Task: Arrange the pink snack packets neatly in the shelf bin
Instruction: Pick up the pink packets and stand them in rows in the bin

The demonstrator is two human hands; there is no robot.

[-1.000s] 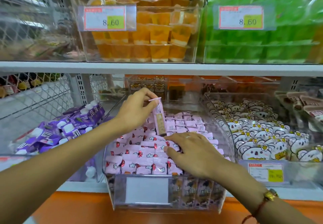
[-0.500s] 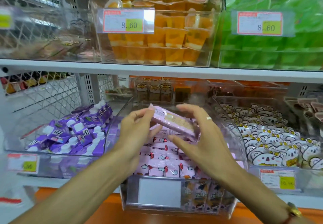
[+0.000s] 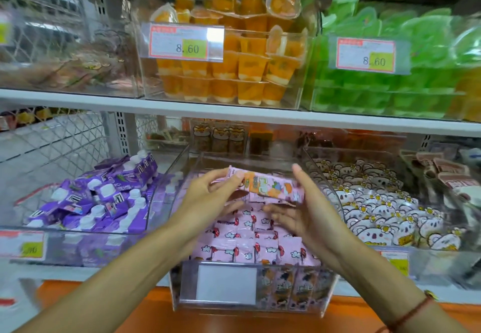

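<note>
A clear plastic shelf bin (image 3: 182,291) on the lower shelf holds several pink snack packets (image 3: 244,244) lying in rough rows. Above them I hold one pink snack packet (image 3: 268,185) flat and lengthwise, its printed face toward me. My left hand (image 3: 208,197) pinches its left end with thumb and fingers. My right hand (image 3: 309,213) supports its right end, with the thumb up behind the packet and the fingers spread beneath it. The hands and the held packet cover the back rows of the bin.
A bin of purple spouted pouches (image 3: 104,200) stands to the left, a bin of koala-face packets (image 3: 377,210) to the right. The shelf above carries orange jelly cups (image 3: 234,72) and green jelly cups (image 3: 390,83) with price tags. An orange ledge (image 3: 130,314) runs below.
My left hand lifted one packet out of the bin, my right hand left the pile and took its other end, and the packet turned from upright to flat with its printed face up.
</note>
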